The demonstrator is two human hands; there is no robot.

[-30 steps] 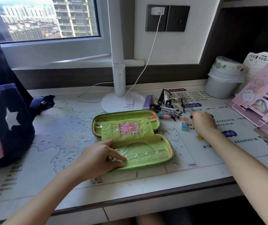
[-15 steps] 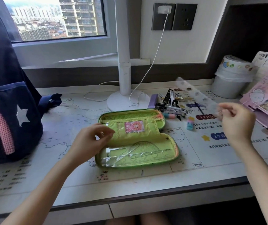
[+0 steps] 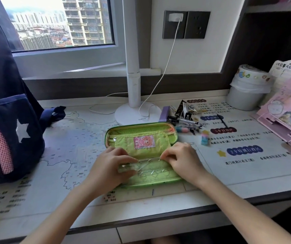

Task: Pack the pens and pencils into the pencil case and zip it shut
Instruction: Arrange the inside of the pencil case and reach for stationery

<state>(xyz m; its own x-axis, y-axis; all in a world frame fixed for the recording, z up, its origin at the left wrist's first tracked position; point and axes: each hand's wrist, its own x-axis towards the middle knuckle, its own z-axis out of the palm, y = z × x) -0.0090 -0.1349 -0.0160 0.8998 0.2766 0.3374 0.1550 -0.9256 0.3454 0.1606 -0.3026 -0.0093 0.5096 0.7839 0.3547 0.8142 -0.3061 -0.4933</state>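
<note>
**Head view: both hands hold a clear ruler point(image 3: 147, 164) over the open pencil case point(image 3: 137, 128)**

The green pencil case lies opened flat near the middle of the map-printed desk mat point(image 3: 70, 147). Its far half sits just in front of the white lamp base point(image 3: 137, 115). Its near rim is set back from the desk's front edge point(image 3: 158, 215), with a bare strip of mat between. Left of the case the mat runs open as far as the dark blue backpack point(image 3: 9, 120); to the right there is open mat up to the pink book stand point(image 3: 285, 118). Room is tight only at the far right corner of the case — a heap of pens point(image 3: 185, 120) lies just beside the rim, with a pastel eraser point(image 3: 204, 138) near it.

The left hand point(image 3: 109, 166) has its fingers curled close, thumb and fingertips pinching the ruler's left end. The right hand point(image 3: 181, 161) is curled the same way and pinches the far edge near the right end. The ruler runs lengthwise over the near half of the case — whether it already rests on what lies inside cannot be told.
</note>
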